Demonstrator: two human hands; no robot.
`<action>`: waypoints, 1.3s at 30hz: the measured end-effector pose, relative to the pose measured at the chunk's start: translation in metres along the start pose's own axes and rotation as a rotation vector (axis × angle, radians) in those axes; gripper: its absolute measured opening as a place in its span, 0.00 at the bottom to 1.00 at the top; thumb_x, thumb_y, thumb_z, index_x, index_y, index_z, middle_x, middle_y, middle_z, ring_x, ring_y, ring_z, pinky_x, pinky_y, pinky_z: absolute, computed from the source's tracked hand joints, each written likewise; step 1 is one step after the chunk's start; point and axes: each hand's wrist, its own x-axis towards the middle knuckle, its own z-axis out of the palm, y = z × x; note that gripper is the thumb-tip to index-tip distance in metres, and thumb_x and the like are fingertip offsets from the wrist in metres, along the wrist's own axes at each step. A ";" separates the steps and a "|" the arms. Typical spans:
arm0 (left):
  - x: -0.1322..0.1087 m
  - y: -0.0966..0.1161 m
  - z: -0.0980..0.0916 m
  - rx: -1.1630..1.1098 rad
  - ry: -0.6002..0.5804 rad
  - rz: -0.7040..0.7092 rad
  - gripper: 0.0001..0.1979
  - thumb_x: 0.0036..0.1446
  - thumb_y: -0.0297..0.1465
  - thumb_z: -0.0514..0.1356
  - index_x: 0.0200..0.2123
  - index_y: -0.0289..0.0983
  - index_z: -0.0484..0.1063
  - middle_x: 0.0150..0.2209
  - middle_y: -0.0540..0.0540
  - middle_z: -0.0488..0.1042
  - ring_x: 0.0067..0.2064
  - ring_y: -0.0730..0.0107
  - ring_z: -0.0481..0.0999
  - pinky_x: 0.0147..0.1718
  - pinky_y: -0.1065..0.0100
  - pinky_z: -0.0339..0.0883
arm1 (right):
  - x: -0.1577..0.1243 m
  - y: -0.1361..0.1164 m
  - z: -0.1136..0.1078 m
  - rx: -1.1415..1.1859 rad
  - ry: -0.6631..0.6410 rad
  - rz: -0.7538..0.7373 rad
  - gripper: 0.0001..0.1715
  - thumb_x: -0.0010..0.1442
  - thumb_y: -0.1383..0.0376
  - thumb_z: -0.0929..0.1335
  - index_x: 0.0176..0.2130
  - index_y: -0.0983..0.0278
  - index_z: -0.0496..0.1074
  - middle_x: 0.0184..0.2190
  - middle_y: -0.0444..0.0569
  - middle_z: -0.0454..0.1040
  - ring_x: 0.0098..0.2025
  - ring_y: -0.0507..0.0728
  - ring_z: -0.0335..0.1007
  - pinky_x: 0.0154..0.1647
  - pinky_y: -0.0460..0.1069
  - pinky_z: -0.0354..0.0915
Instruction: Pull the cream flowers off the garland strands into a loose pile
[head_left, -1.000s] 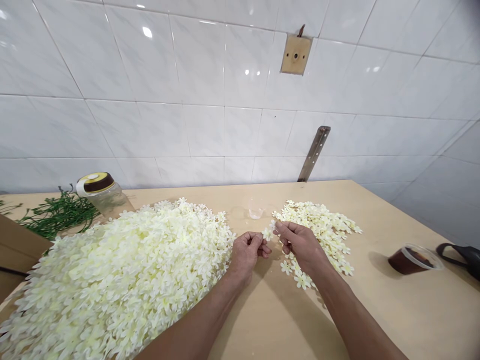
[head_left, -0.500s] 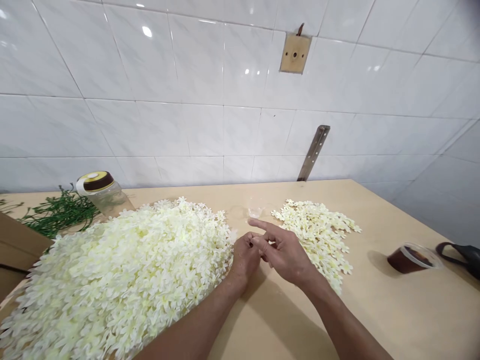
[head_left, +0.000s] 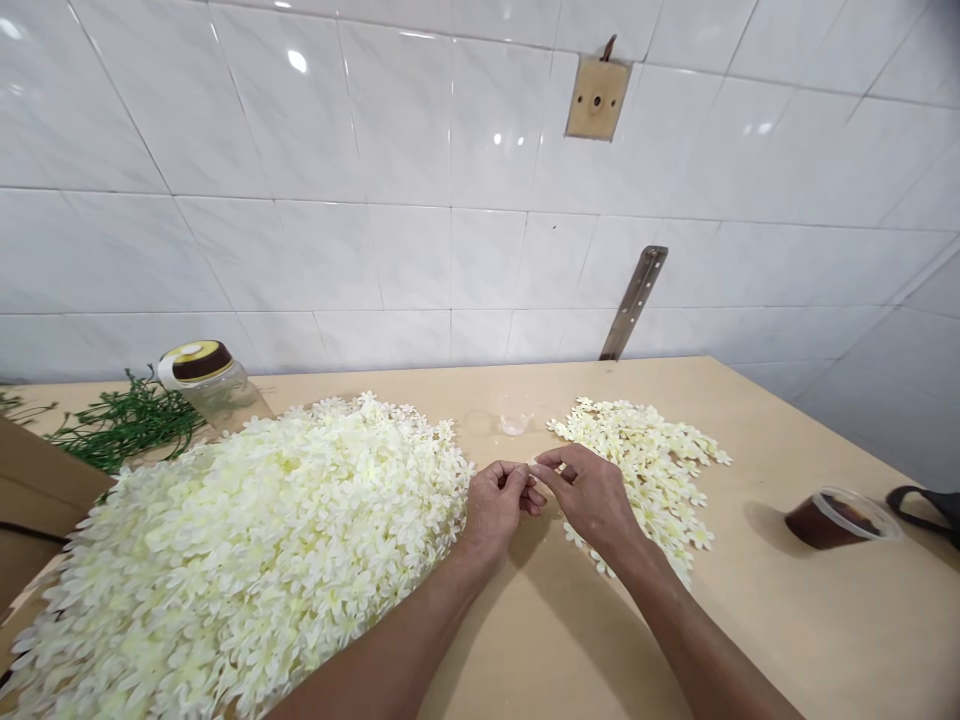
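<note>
My left hand (head_left: 496, 505) is closed in a pinch at the middle of the table, beside the big pile of white artificial flowers (head_left: 285, 540). My right hand (head_left: 592, 492) also pinches, its fingertips meeting those of the left. A tiny pale bit shows between the fingertips, too small to name. Right of my hands lies a smaller spread of cream-white flowers (head_left: 645, 450), partly hidden by my right hand. Just beyond my fingers stands a small clear cup (head_left: 514, 420).
Green artificial stems (head_left: 124, 425) and a clear jar with a brown and yellow lid (head_left: 225, 395) are at the back left. A cardboard box (head_left: 45, 500) sits at the left edge. On the right are a cup of dark liquid (head_left: 825, 525) and a black strap (head_left: 930, 510).
My right hand has turned over slightly and its raised index finger has come down into a pinch. My left fingers, previously partly covered, now show more. The view has shifted slightly.
</note>
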 end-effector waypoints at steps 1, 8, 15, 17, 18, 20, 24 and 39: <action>0.000 0.000 0.000 -0.005 0.000 0.001 0.12 0.53 0.37 0.62 0.28 0.33 0.71 0.19 0.47 0.74 0.19 0.75 0.69 0.22 0.72 0.64 | 0.000 0.000 0.000 -0.001 0.003 -0.007 0.11 0.57 0.57 0.69 0.31 0.60 0.78 0.33 0.47 0.79 0.27 0.54 0.71 0.33 0.50 0.66; -0.001 0.001 -0.001 -0.025 -0.010 -0.001 0.14 0.52 0.39 0.63 0.27 0.33 0.71 0.20 0.46 0.74 0.19 0.75 0.69 0.22 0.72 0.64 | -0.002 -0.003 0.000 0.023 0.044 -0.021 0.13 0.59 0.58 0.66 0.29 0.60 0.78 0.30 0.47 0.79 0.32 0.57 0.73 0.36 0.49 0.65; -0.001 0.002 0.000 -0.042 -0.006 -0.016 0.14 0.52 0.39 0.64 0.27 0.33 0.71 0.20 0.47 0.74 0.19 0.75 0.69 0.23 0.71 0.65 | -0.001 -0.006 -0.003 -0.016 -0.011 0.107 0.21 0.62 0.54 0.63 0.25 0.62 0.74 0.19 0.44 0.72 0.23 0.54 0.68 0.28 0.47 0.61; 0.000 0.002 0.000 -0.039 -0.003 -0.016 0.13 0.52 0.39 0.63 0.26 0.34 0.70 0.19 0.47 0.73 0.19 0.75 0.69 0.22 0.72 0.64 | 0.000 -0.005 -0.005 0.074 -0.056 0.219 0.21 0.61 0.51 0.64 0.25 0.62 0.73 0.17 0.43 0.70 0.20 0.53 0.66 0.24 0.47 0.60; 0.000 0.002 0.000 -0.036 -0.002 -0.014 0.13 0.52 0.39 0.63 0.26 0.34 0.70 0.19 0.47 0.73 0.19 0.75 0.69 0.22 0.72 0.64 | 0.001 -0.004 -0.005 0.141 -0.076 0.272 0.21 0.60 0.50 0.65 0.26 0.62 0.73 0.16 0.42 0.69 0.19 0.53 0.66 0.23 0.47 0.60; 0.000 0.002 0.000 -0.023 0.003 -0.009 0.13 0.52 0.38 0.63 0.27 0.34 0.70 0.19 0.47 0.73 0.19 0.75 0.69 0.22 0.72 0.64 | 0.003 -0.001 -0.007 0.315 -0.098 0.348 0.22 0.57 0.48 0.67 0.26 0.63 0.72 0.16 0.41 0.67 0.16 0.51 0.63 0.20 0.46 0.59; -0.001 0.001 0.000 0.025 0.012 0.000 0.12 0.53 0.37 0.62 0.26 0.34 0.70 0.19 0.47 0.74 0.18 0.75 0.69 0.22 0.72 0.64 | 0.008 0.011 -0.008 0.692 -0.075 0.401 0.23 0.52 0.46 0.72 0.28 0.65 0.72 0.17 0.40 0.63 0.17 0.48 0.56 0.16 0.44 0.57; -0.006 -0.003 0.000 0.047 -0.042 0.052 0.17 0.51 0.44 0.64 0.25 0.36 0.68 0.18 0.48 0.72 0.20 0.73 0.69 0.24 0.69 0.64 | -0.005 -0.027 -0.016 0.450 -0.132 0.129 0.26 0.60 0.53 0.67 0.53 0.62 0.72 0.37 0.51 0.79 0.22 0.52 0.69 0.22 0.48 0.67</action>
